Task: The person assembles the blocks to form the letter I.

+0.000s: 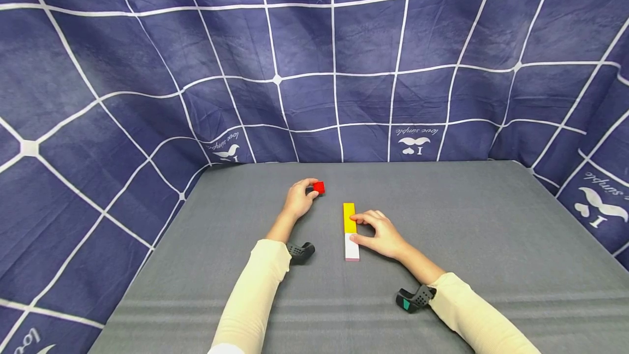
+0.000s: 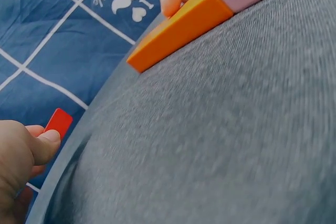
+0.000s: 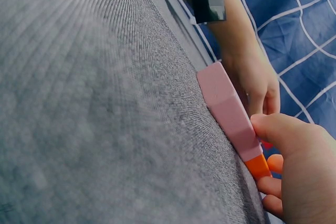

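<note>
My left hand [image 1: 298,199] pinches a small red block [image 1: 319,187] between thumb and fingers, toward the far side of the table. The same red block [image 2: 59,123] shows at the fingertips in the left wrist view. A yellow block [image 1: 349,217] and a white block [image 1: 351,250] with pinkish sides lie end to end in a row, the yellow one farther away. My right hand [image 1: 383,235] is at the right side of this row, its thumb on the pale block [image 3: 226,114] and its fingertips at the yellow block, which looks orange [image 3: 257,166] in the right wrist view.
The table has a grey cloth top [image 1: 467,223]. A blue curtain with white lines [image 1: 363,97] hangs behind it and along both sides. Dark wrist devices [image 1: 301,253] are worn on both forearms, over cream sleeves.
</note>
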Demonstrator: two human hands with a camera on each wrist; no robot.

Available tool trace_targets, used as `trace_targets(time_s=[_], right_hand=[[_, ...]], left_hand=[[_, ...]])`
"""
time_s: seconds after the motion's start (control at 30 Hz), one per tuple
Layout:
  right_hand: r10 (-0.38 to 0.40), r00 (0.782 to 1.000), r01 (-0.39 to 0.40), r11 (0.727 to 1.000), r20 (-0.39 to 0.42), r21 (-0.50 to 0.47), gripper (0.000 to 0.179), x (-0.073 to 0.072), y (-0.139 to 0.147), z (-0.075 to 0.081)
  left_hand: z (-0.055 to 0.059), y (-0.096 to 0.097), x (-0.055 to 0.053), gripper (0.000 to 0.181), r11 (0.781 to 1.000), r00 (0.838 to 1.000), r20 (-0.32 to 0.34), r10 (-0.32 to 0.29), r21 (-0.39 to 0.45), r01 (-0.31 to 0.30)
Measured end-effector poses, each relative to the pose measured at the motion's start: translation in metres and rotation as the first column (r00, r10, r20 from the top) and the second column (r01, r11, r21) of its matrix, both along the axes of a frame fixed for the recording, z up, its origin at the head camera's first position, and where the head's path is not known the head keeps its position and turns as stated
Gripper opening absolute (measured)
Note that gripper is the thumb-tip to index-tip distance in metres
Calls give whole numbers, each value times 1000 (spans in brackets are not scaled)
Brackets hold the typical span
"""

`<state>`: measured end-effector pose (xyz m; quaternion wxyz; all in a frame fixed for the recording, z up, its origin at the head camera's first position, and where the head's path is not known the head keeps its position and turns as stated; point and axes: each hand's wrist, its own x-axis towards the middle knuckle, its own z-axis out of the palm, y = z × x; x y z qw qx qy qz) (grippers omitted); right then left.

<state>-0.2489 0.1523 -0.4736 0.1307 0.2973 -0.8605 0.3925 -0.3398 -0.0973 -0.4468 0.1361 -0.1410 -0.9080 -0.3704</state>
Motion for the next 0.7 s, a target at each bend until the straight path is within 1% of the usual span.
trace_targets(time_s=[0.33,0.5,0.7], right_hand=[[-7,1000,7,1000,1,9,42,0,0,1],[-13,1000,13,1000,11,14,42,0,0,2],[-11,1000,11,1000,7,14,42,1,-1,3]], left_hand=[[0,16,2,33,999,999,31,-33,-17,34],[-2,24,3,32,998,998,29,-55,-42,56],[-3,34,4,32,996,996,44,-74,-45,76]])
